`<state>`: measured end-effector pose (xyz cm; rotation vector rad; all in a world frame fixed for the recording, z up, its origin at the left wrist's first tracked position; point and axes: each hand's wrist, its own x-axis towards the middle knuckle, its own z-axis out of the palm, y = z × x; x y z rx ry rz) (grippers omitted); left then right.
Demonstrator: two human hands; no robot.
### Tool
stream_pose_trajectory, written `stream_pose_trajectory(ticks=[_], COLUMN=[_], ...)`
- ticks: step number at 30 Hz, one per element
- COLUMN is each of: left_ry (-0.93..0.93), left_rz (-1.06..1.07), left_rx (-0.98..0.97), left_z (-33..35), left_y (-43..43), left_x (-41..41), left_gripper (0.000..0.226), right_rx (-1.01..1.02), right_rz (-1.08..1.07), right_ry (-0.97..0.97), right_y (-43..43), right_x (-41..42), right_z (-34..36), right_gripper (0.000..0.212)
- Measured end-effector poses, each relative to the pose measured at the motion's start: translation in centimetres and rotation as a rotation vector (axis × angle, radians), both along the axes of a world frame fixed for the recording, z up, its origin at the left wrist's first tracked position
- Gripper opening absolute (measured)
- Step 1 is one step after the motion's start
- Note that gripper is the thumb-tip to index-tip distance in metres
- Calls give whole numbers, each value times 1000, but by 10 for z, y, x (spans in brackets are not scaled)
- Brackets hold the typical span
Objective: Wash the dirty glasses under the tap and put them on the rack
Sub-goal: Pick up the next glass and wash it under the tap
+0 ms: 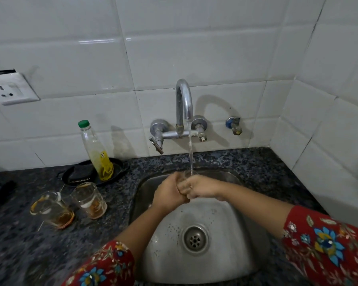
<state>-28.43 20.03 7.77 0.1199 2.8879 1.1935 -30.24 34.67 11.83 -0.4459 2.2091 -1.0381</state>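
A clear glass (188, 174) is held upright over the steel sink (232, 219), its rim showing above my fingers. My left hand (170, 191) and my right hand (198, 187) are both wrapped around it from either side. Water from the chrome tap (184, 104) runs straight down into the glass. Two dirty glasses stand on the dark granite counter left of the sink: one (89, 200) upright with brown residue at its bottom, the other (51, 209) further left, also with brown dregs. No rack is in view.
A dish soap bottle (96, 151) with a green cap stands on a black tray (70, 175) behind the dirty glasses. A wall socket (10, 89) sits at the left. White tiled walls close the corner at the back and right. The sink drain (195, 238) lies below my hands.
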Motion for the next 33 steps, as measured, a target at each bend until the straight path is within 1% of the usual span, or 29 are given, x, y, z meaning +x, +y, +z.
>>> stream_pose_trajectory(ticks=[1,4,5,7,9,10,12,15,17,18,19,20,21,22,23,24,25,26,27,28,29,30,31,32,33], left_ry=[16,35,22,-22,10,50,97,55,14,-25,-77,-131,-167,-203,-223,-217,-198,-186,-161,-130,-85,-44,17,88,133], left_rz=[-9,-74,-101,-159,-212,-231,-246,-234,-221,-210,-201,-192,-190,-205,-242,-277,-294,-301,-292,-288,-248,-198,-136,-99,-88], left_rx=[-101,-450,-571,-810,-1032,-1130,-1261,-1303,-1228,-1141,-1010,-838,-652,-461,-264,-74,53,135,160,197,198,208,197,191,183], left_z=[1,5,7,10,12,14,17,21,24,23,22,20,15,8,4,-1,-6,-10,-12,-13,-10,-7,-3,-1,3], left_y=[-4,-18,-22,-25,-24,-24,-21,-18,-18,-19,-21,-23,-25,-27,-27,-27,-26,-24,-22,-18,-12,-5,1,6,8], left_x=[1,3,4,5,5,5,4,0,-3,-6,-10,-13,-16,-19,-19,-20,-22,-25,-28,-30,-29,-28,-25,-24,-21], left_gripper=[45,54,57,60,56,54,50,47,46,48,49,49,50,52,56,60,62,61,59,58,56,52,47,42,40], right_rx=[-124,-320,-339,-362,-424,-460,-528,-576,-567,-572,-576,-566,-523,-417,-224,10,208,327,399,450,475,461,405,296,191], right_rz=[-98,-374,-438,-520,-612,-646,-720,-751,-715,-685,-636,-550,-406,-212,14,235,420,543,599,592,514,386,247,136,57], right_ry=[-103,-251,-305,-480,-657,-705,-743,-747,-605,-492,-367,-238,-96,88,314,572,831,996,1067,1070,1012,871,676,503,409], right_y=[3,8,10,10,9,7,6,2,-2,-4,-5,-5,-4,1,9,17,24,29,31,29,24,19,12,7,6], right_x=[4,12,14,17,23,27,33,39,41,42,42,43,43,40,33,24,14,4,-3,-7,-12,-12,-10,-9,-11], right_z=[2,-2,-6,-19,-31,-35,-42,-46,-40,-38,-37,-36,-35,-37,-38,-36,-29,-22,-16,-10,-6,-3,-2,-3,-3], right_gripper=[35,19,16,18,21,23,29,36,34,31,29,29,32,38,45,48,46,41,36,31,28,25,23,22,24])
